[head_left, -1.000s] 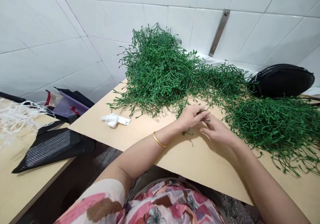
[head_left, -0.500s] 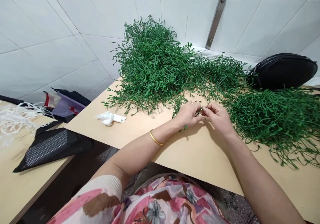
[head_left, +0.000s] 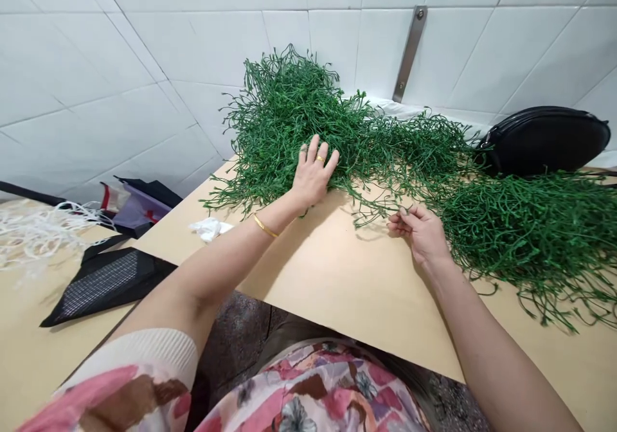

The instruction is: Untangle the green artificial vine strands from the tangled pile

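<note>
My left hand [head_left: 312, 176] lies on the front of a tall heap of green artificial plant stems [head_left: 289, 110], fingers spread and palm down. My right hand [head_left: 421, 231] pinches the end of a green plastic stem [head_left: 373, 208] between thumb and fingers, just above the table. That stem's thin branches reach left toward the tall heap. To the right of my right hand lies a second pile of green stems [head_left: 530, 226], and a lower stretch of stems [head_left: 424, 143] joins the two along the back.
A black zipped bag [head_left: 544, 139] stands at the back right. A crumpled white tissue [head_left: 209, 228] lies on the light wooden table [head_left: 347, 284]. On another surface at left are white cords [head_left: 48, 229] and a black mesh piece [head_left: 106, 284]. Behind is a tiled wall with a metal bracket [head_left: 409, 53].
My left hand has left my right hand and moved left and away from me onto the tall heap, its fingers opening. My right hand stays near the same spot, pinching a stem.
</note>
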A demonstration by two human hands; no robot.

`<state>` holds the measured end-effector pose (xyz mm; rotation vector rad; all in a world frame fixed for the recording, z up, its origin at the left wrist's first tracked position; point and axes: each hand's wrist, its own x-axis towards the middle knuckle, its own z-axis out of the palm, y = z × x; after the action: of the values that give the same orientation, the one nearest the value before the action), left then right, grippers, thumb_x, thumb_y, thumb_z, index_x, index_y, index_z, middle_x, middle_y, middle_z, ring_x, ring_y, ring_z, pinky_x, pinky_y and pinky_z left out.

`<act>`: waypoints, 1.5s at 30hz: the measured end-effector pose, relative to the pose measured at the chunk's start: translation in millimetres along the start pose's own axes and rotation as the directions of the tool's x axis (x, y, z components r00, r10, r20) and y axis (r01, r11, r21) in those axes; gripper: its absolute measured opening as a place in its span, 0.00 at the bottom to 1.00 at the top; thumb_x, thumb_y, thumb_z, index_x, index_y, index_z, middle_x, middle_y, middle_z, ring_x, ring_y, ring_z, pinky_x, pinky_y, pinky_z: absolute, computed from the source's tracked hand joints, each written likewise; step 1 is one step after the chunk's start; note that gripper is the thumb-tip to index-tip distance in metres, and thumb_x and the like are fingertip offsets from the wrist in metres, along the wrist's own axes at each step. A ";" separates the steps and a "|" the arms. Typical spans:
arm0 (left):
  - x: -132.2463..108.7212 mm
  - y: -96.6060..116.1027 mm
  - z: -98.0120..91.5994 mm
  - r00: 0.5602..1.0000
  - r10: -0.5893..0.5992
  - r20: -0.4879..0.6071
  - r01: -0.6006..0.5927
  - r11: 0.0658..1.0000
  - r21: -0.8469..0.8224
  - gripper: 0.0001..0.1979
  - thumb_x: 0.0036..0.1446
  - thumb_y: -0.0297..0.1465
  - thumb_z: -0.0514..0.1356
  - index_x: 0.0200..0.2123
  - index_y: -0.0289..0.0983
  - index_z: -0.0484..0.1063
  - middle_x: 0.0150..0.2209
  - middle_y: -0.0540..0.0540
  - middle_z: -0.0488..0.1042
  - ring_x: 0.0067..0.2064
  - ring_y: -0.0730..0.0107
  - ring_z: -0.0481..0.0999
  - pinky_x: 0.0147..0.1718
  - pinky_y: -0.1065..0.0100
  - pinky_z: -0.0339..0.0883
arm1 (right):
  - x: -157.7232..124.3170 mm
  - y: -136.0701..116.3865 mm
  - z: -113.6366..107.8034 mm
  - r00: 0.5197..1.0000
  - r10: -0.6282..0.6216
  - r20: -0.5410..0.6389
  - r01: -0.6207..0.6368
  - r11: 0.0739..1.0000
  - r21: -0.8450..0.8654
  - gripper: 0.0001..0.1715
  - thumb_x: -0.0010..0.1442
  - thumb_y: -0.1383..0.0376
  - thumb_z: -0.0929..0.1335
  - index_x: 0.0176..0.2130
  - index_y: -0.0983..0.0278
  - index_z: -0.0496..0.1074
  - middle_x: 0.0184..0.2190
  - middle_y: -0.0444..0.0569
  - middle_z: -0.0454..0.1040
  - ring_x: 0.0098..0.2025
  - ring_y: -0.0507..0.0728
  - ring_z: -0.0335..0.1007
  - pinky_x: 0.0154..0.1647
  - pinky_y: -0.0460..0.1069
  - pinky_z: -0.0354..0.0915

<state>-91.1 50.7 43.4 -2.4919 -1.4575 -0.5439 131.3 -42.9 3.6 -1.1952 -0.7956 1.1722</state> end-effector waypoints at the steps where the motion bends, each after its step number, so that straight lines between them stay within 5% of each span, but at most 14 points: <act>1: 5.8 -1.8 -4.4 0.995 0.031 0.094 -0.032 0.999 0.009 0.36 0.45 0.30 0.61 0.60 0.35 0.56 0.63 0.29 0.49 0.66 0.42 0.40 0.58 0.42 0.40 | 0.2 2.5 1.3 1.000 -0.020 -0.008 0.020 1.000 -0.020 0.19 0.38 0.58 0.74 0.23 0.65 0.63 0.20 0.43 0.73 0.20 0.50 0.70 0.19 0.43 0.66; 4: 24.2 5.3 -16.5 0.943 0.082 0.323 -0.071 0.996 -0.044 0.38 0.36 0.33 0.66 0.55 0.36 0.63 0.59 0.30 0.56 0.63 0.40 0.48 0.55 0.43 0.48 | 2.0 8.3 2.8 0.995 -0.089 -0.034 0.087 0.994 -0.064 0.19 0.39 0.57 0.73 0.22 0.65 0.63 0.20 0.43 0.73 0.19 0.48 0.69 0.18 0.43 0.65; 6: 39.9 11.1 -23.6 0.927 0.128 0.353 -0.063 0.980 -0.190 0.32 0.34 0.36 0.67 0.47 0.37 0.70 0.52 0.35 0.66 0.59 0.45 0.56 0.55 0.49 0.52 | 2.8 9.9 2.5 0.994 -0.106 -0.039 0.103 0.992 -0.074 0.19 0.39 0.56 0.73 0.22 0.65 0.62 0.20 0.43 0.72 0.18 0.48 0.68 0.18 0.43 0.65; 8: 58.5 12.5 -31.0 0.959 0.102 0.266 0.017 0.911 -0.411 0.23 0.36 0.37 0.65 0.40 0.37 0.73 0.42 0.43 0.71 0.54 0.55 0.63 0.52 0.57 0.58 | 2.6 9.8 2.3 0.994 -0.107 -0.035 0.103 0.991 -0.083 0.19 0.40 0.57 0.73 0.21 0.65 0.62 0.20 0.43 0.72 0.18 0.48 0.67 0.17 0.43 0.65; 12: 86.4 12.7 -54.8 0.983 -0.183 0.027 0.154 0.729 -0.667 0.13 0.50 0.36 0.56 0.30 0.32 0.73 0.31 0.48 0.69 0.43 0.67 0.72 0.43 0.62 0.63 | 0.9 8.2 3.1 0.994 -0.106 -0.035 0.103 0.991 -0.087 0.17 0.41 0.58 0.72 0.21 0.66 0.63 0.19 0.43 0.71 0.17 0.47 0.66 0.18 0.43 0.65; 15: 70.7 33.4 -79.7 0.979 -0.202 0.009 0.127 0.579 -0.805 0.17 0.57 0.34 0.49 0.25 0.30 0.70 0.26 0.50 0.67 0.34 0.73 0.74 0.38 0.62 0.64 | 1.5 8.3 3.1 0.994 -0.095 -0.054 0.090 0.993 -0.080 0.16 0.42 0.59 0.72 0.21 0.66 0.63 0.19 0.42 0.71 0.17 0.47 0.66 0.17 0.42 0.64; 18: 16.2 74.7 -91.9 0.981 -0.111 0.160 0.189 0.335 -0.923 0.14 0.55 0.33 0.54 0.21 0.32 0.68 0.21 0.50 0.66 0.27 0.76 0.71 0.32 0.67 0.64 | 3.1 8.9 2.8 0.993 -0.088 -0.074 0.083 0.994 -0.072 0.16 0.43 0.60 0.72 0.21 0.65 0.63 0.19 0.42 0.71 0.17 0.47 0.66 0.16 0.42 0.64; 22: -63.6 117.0 -62.8 0.858 0.153 0.491 0.434 0.295 -0.851 0.11 0.50 0.30 0.58 0.18 0.35 0.64 0.16 0.51 0.64 0.20 0.78 0.66 0.20 0.73 0.59 | 3.0 7.6 3.1 0.992 -0.092 -0.090 0.085 0.994 -0.075 0.15 0.44 0.60 0.71 0.21 0.65 0.62 0.18 0.41 0.70 0.16 0.47 0.66 0.16 0.42 0.63; 25: -86.5 119.6 -28.4 0.749 -0.024 0.662 0.650 0.221 -0.727 0.10 0.53 0.28 0.53 0.20 0.36 0.61 0.13 0.53 0.62 0.15 0.79 0.62 0.16 0.74 0.55 | 1.8 5.9 2.9 0.993 -0.082 -0.089 0.075 0.994 -0.078 0.15 0.45 0.60 0.71 0.22 0.65 0.62 0.18 0.42 0.71 0.16 0.48 0.67 0.16 0.42 0.64; 29: -75.3 106.2 -8.2 0.673 -0.280 0.684 0.711 -0.009 -0.703 0.03 0.53 0.27 0.56 0.28 0.37 0.63 0.14 0.55 0.62 0.14 0.79 0.62 0.14 0.75 0.52 | 1.5 5.7 1.9 0.988 -0.121 -0.092 0.117 0.992 -0.052 0.16 0.45 0.61 0.71 0.21 0.65 0.61 0.18 0.41 0.71 0.16 0.48 0.68 0.18 0.42 0.65; 36: -39.2 98.7 6.0 0.688 -0.246 0.683 0.565 -0.409 -0.717 0.07 0.46 0.28 0.64 0.26 0.33 0.68 0.21 0.50 0.68 0.20 0.82 0.65 0.18 0.77 0.52 | 1.9 4.7 2.5 0.991 -0.086 -0.100 0.082 0.996 -0.036 0.14 0.42 0.62 0.72 0.21 0.65 0.63 0.17 0.41 0.71 0.15 0.48 0.67 0.16 0.41 0.64; 45: -2.5 98.2 20.6 0.713 -0.126 0.690 0.548 -0.514 -0.660 0.09 0.52 0.30 0.59 0.22 0.34 0.65 0.15 0.52 0.65 0.19 0.77 0.67 0.21 0.73 0.55 | 4.5 6.5 -0.9 0.991 -0.092 -0.099 0.087 0.995 -0.051 0.18 0.42 0.58 0.72 0.22 0.65 0.62 0.18 0.42 0.71 0.16 0.47 0.67 0.15 0.41 0.63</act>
<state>-2.4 7.6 24.6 -2.4380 -2.9521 -2.9715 131.6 -39.1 -3.4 -1.2345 -0.7948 1.0163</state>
